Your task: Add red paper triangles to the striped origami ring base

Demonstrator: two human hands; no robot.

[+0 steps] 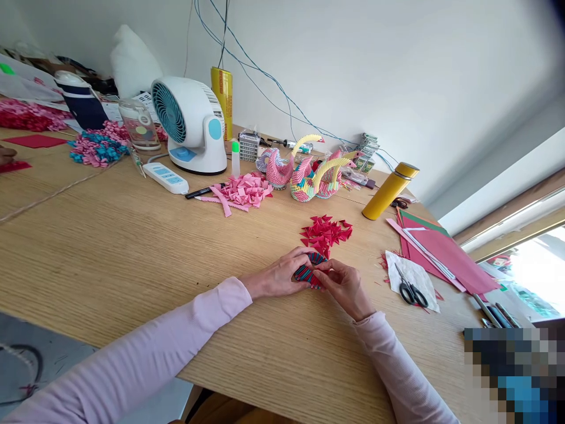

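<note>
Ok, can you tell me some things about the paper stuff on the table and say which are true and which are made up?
1. Both hands, left hand and right hand, hold a red and blue paper piece. True.
2. The scissors lie on the fan. False: they lie on a white sheet right of the hands.
3. The yellow flask stands upright. False: it is tilted.
4. Loose red paper triangles sit just beyond the hands. True.
</note>
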